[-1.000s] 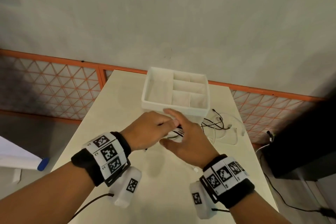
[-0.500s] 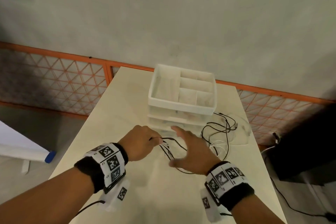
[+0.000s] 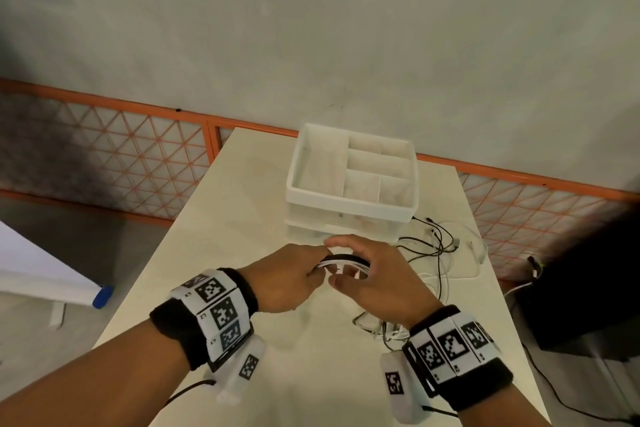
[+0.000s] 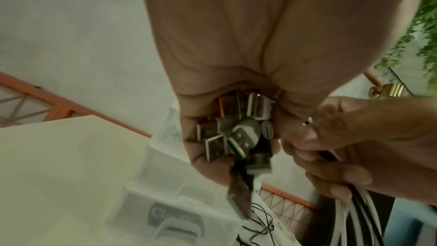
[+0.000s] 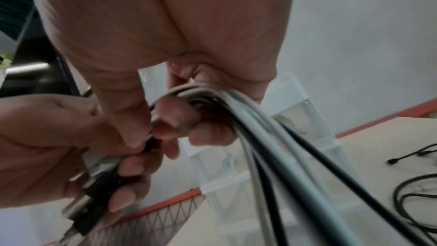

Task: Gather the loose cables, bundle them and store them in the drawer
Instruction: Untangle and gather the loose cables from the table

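The grey label (image 4: 175, 221) on the clear drawer unit (image 4: 189, 203) shows blurred letters beginning "Cl"; the rest cannot be read. The wrist bands (image 3: 221, 312) carry black-and-white square codes and tiny characters too small to read.

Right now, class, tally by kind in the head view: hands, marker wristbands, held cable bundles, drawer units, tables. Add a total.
Hands: 2, left hand and right hand
Marker wristbands: 2
Cable bundle: 1
Drawer unit: 1
Table: 1
Total: 7
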{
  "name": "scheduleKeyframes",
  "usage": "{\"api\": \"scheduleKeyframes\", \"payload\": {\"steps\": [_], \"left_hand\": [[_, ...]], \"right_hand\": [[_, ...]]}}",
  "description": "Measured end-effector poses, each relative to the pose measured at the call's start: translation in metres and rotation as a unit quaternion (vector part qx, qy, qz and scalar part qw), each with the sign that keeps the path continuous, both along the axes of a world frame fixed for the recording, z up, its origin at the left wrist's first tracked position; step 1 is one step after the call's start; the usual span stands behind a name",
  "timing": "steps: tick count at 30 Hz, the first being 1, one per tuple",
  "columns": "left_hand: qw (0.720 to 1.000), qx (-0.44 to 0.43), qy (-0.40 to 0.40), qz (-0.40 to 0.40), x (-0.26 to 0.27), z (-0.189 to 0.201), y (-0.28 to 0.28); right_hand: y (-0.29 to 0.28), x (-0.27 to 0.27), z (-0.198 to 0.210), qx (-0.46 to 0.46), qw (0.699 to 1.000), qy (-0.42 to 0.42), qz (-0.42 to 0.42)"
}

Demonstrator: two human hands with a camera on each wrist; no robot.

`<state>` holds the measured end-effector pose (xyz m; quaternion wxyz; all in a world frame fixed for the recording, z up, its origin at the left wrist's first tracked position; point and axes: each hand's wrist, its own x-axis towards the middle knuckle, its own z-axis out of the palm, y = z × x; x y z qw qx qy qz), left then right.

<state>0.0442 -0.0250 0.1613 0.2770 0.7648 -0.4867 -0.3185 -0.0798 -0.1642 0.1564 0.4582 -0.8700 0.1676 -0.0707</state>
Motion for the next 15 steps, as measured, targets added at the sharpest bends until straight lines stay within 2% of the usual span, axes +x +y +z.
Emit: {"api": "scheduleKeyframes", "payload": {"steps": [3, 5, 6, 8, 10, 12, 13, 15], "left_hand": [[0.999, -0.018, 0.043, 0.015, 0.007, 0.007, -0.001], [0.98, -0.068, 0.176, 0.061, 0.015, 0.008, 0.002], [0.956, -0.099, 0.261, 0.086, 0.017, 0.008, 0.004], [0.888, -0.129, 0.42, 0.136, 0.016, 0.008, 0.007], [0.827, -0.123, 0.518, 0.177, 0.011, 0.006, 0.004], [0.798, -0.13, 0.547, 0.219, 0.006, 0.006, -0.001], [0.797, -0.134, 0.539, 0.238, 0.005, 0.007, -0.004], [0.825, -0.134, 0.486, 0.256, 0.004, 0.01, -0.01]], "right_hand": [[0.0, -0.001, 0.007, 0.061, 0.997, -0.054, -0.003], [0.0, -0.004, 0.011, 0.135, 0.985, -0.099, -0.033], [0.0, -0.006, 0.011, 0.168, 0.977, -0.121, -0.049], [-0.001, -0.007, 0.009, 0.215, 0.962, -0.149, -0.076], [-0.001, -0.007, 0.007, 0.225, 0.956, -0.163, -0.094], [-0.001, -0.005, 0.006, 0.201, 0.962, -0.158, -0.095], [-0.001, -0.005, 0.007, 0.175, 0.969, -0.151, -0.083], [0.002, -0.004, 0.008, 0.11, 0.985, -0.124, -0.041]]}}
